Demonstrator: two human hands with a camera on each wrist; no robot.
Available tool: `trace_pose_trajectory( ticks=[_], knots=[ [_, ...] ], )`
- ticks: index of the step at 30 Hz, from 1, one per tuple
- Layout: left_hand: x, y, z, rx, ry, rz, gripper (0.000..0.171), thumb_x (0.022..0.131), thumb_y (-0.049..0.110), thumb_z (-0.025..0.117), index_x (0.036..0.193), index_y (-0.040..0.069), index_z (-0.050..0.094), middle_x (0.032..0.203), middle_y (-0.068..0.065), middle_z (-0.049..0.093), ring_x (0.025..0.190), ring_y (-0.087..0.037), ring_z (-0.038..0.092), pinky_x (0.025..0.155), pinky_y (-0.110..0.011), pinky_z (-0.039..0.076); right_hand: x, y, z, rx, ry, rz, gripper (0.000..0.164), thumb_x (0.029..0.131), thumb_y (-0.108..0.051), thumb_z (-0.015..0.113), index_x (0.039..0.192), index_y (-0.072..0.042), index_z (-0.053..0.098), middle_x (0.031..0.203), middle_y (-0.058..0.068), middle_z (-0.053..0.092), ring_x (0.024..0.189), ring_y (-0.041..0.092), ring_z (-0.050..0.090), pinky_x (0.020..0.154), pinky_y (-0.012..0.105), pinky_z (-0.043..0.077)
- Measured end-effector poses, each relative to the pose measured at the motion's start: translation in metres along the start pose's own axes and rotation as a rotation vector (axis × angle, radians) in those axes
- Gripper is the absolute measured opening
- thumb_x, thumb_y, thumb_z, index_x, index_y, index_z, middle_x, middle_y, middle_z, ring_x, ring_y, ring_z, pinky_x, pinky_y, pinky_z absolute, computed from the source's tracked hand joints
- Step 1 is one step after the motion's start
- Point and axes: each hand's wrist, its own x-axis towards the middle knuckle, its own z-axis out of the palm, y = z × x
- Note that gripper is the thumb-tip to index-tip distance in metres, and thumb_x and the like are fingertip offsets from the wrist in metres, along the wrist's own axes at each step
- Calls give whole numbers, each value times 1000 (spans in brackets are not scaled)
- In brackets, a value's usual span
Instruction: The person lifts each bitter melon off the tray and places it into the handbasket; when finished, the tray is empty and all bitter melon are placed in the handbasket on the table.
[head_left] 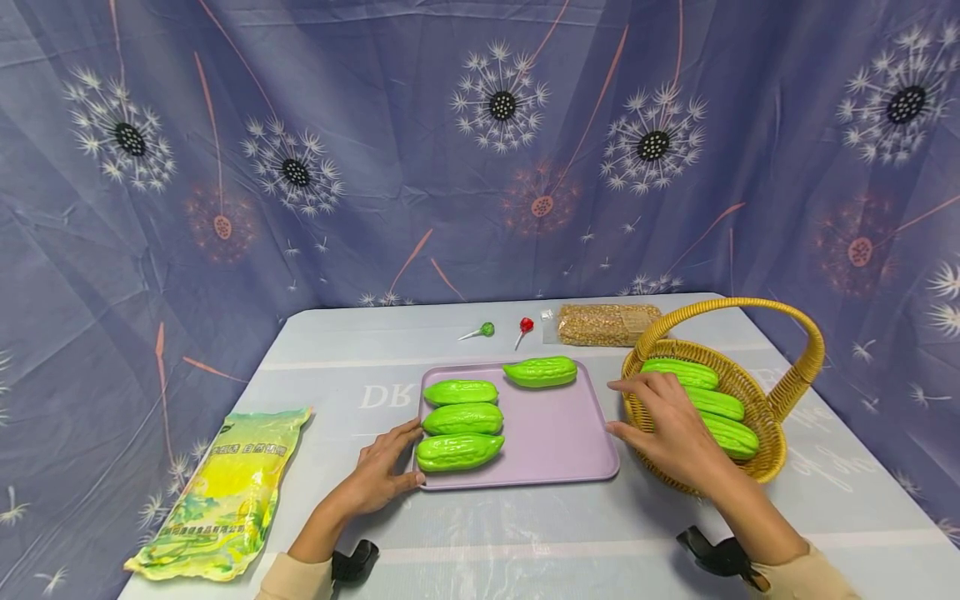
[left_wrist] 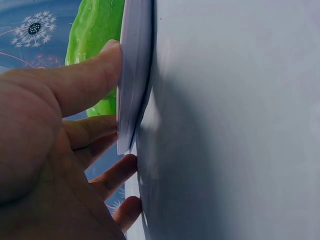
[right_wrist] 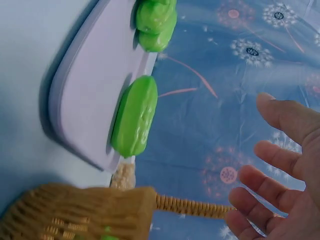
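On a lilac tray (head_left: 555, 433), three glossy green bitter melons (head_left: 459, 452) lie in a column along the left side. Another bitter melon (head_left: 540, 372) lies by the far edge, right of the column. My left hand (head_left: 381, 471) is at the tray's left edge; its thumb and fingertips touch the rim in the left wrist view. Over the near left side of the wicker basket (head_left: 772, 442) hovers my right hand (head_left: 670, 425), fingers spread and holding nothing. Bitter melons (head_left: 731, 435) lie inside the basket, partly hidden by that hand.
Behind the tray lie a green lollipop (head_left: 487, 329), a red lollipop (head_left: 527, 324) and a clear bag of grain (head_left: 607, 324). A yellow-green packet (head_left: 225, 492) rests at the table's left. The basket's tall handle (head_left: 738, 303) arches up at the right. A dandelion-print curtain (head_left: 405, 167) stands behind.
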Motion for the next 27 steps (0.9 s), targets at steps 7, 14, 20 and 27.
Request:
trace_pose_trajectory(
  ticks=[7, 14, 20, 27],
  knots=[
    [0, 1, 0, -8, -4, -7, 66, 84, 28, 69, 140, 5, 43, 151, -9, 35, 136, -37, 33, 98, -58, 22, 7, -10, 13, 44, -22, 2, 54, 67, -23, 84, 115, -8, 63, 114, 6, 58, 102, 20, 46, 82, 36, 35],
    [-1, 2, -1, -12, 5, -3, 66, 84, 27, 70, 140, 5, 43, 151, -10, 35, 136, -38, 33, 98, -59, 22, 15, -18, 28, 61, -50, 10, 55, 71, -27, 81, 119, -9, 61, 121, 9, 57, 108, 24, 46, 83, 42, 40],
    [-1, 2, -1, -15, 1, -7, 66, 84, 27, 69, 140, 5, 43, 152, -10, 34, 136, -38, 32, 99, -60, 21, 24, -20, 41, 73, -56, 33, 56, 72, -27, 81, 120, -6, 61, 126, 14, 56, 111, 28, 45, 86, 45, 39],
    [-1, 2, -1, -14, -1, -14, 66, 84, 28, 69, 140, 6, 43, 152, -10, 34, 136, -38, 32, 99, -60, 21, 35, -22, 58, 62, -101, 90, 55, 74, -30, 79, 121, -7, 60, 127, 13, 56, 113, 30, 45, 90, 47, 40]
  ],
)
